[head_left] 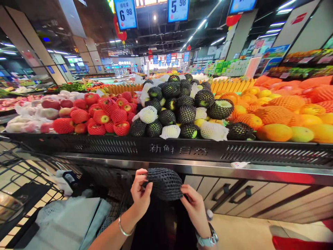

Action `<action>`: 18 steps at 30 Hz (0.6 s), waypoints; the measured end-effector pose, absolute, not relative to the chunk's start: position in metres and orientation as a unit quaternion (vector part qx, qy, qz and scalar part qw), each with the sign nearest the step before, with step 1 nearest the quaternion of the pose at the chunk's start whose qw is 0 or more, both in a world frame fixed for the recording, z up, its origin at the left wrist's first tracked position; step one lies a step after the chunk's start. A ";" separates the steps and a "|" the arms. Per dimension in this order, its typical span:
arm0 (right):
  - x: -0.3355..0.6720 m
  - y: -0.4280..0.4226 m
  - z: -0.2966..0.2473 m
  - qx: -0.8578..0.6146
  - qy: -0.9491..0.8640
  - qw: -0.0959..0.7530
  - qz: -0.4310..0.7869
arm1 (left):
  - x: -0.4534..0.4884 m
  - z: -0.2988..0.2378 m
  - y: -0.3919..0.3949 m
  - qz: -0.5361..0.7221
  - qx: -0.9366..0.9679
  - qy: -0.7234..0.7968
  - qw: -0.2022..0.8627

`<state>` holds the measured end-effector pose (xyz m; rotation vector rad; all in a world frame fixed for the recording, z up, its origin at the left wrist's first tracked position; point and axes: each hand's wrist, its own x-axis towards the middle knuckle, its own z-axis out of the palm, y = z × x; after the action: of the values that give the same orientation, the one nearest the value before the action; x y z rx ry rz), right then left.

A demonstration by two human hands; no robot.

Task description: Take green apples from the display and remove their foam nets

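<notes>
Between my hands, in front of the display's edge, is a black foam fruit net (164, 184), stretched into a rounded shape. Whether a fruit sits inside it cannot be made out. My left hand (141, 189) pinches its left end between thumb and fingers, with a bangle on that wrist. At the right end, my right hand (193, 201) grips the mesh with its fingertips; a watch is on that wrist. Beyond them lies a heap of melons in black nets (186, 114), a few wrapped in white foam nets (148, 114).
A black slatted rail (166, 149) fronts the fruit. Red-netted apples (101, 116) lie left, and orange-yellow fruit (275, 132) right. A wire shopping cart (15, 163) holding a pale bag (66, 220) stands at lower left. Cabinet doors (249, 201) are below the counter.
</notes>
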<state>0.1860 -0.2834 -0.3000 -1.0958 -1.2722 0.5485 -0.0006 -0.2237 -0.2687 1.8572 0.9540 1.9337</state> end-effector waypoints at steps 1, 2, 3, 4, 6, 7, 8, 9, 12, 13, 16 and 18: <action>0.185 -0.285 -0.302 -0.485 -0.567 0.632 0.208 | 0.001 -0.270 -0.223 0.657 0.654 0.344 0.149; 0.185 -0.286 -0.302 -0.492 -0.567 0.639 0.167 | 0.004 -0.271 -0.222 0.631 0.672 0.354 0.156; 0.186 -0.288 -0.303 -0.499 -0.557 0.652 0.125 | 0.006 -0.270 -0.221 0.599 0.696 0.359 0.168; 0.187 -0.290 -0.302 -0.505 -0.544 0.665 0.088 | 0.008 -0.270 -0.220 0.564 0.719 0.362 0.185; 0.191 -0.294 -0.299 -0.508 -0.533 0.676 0.033 | 0.013 -0.267 -0.219 0.498 0.748 0.371 0.233; 0.193 -0.295 -0.297 -0.500 -0.540 0.677 0.013 | 0.015 -0.266 -0.218 0.469 0.756 0.375 0.260; 0.196 -0.296 -0.295 -0.487 -0.555 0.675 -0.005 | 0.017 -0.264 -0.217 0.442 0.761 0.381 0.284; 0.198 -0.296 -0.294 -0.473 -0.576 0.666 -0.016 | 0.018 -0.263 -0.216 0.419 0.764 0.388 0.302; 0.204 -0.295 -0.296 -0.466 -0.640 0.611 0.014 | 0.019 -0.258 -0.215 0.384 0.774 0.406 0.298; 0.205 -0.294 -0.298 -0.475 -0.652 0.590 0.034 | 0.018 -0.257 -0.215 0.387 0.780 0.401 0.284; 0.207 -0.291 -0.304 -0.510 -0.650 0.560 0.057 | 0.014 -0.253 -0.214 0.423 0.796 0.347 0.258; 0.208 -0.290 -0.306 -0.526 -0.642 0.555 0.057 | 0.011 -0.251 -0.213 0.436 0.795 0.318 0.277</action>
<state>0.2081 -0.2902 -0.3056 -1.2414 -1.5161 0.1346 0.0108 -0.2132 -0.2514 2.1360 0.8549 1.1703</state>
